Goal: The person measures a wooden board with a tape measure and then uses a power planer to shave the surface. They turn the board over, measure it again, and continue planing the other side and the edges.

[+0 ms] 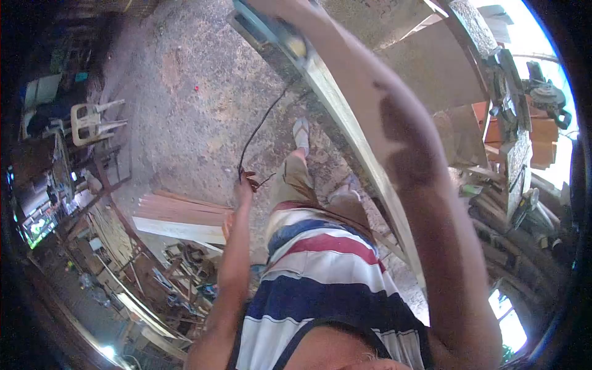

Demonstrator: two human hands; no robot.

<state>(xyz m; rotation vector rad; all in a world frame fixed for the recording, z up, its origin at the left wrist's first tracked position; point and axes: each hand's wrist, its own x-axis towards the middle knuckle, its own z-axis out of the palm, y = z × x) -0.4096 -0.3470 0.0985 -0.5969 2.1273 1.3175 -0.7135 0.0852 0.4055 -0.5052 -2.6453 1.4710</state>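
My left hand (247,182) hangs beside my leg, its fingers closed round a black cord (254,131). The cord curves up and away towards a blue-green power tool (264,29), which looks like an electric planer. That tool rests at the far end of a long pale wooden board (354,131). My right arm stretches over the board, and my right hand (271,5) is on top of the tool, closed on it as far as I can see. The top edge of the view cuts off part of this hand, and some fingers are hidden.
Stacked planks (182,216) lie on the floor at left, near a plastic chair (86,123). Large wooden sheets (431,68) stand at right beside piled timber (512,240). Scrap wood and tools clutter the lower left. My sandalled foot (301,134) is on the concrete floor (185,105).
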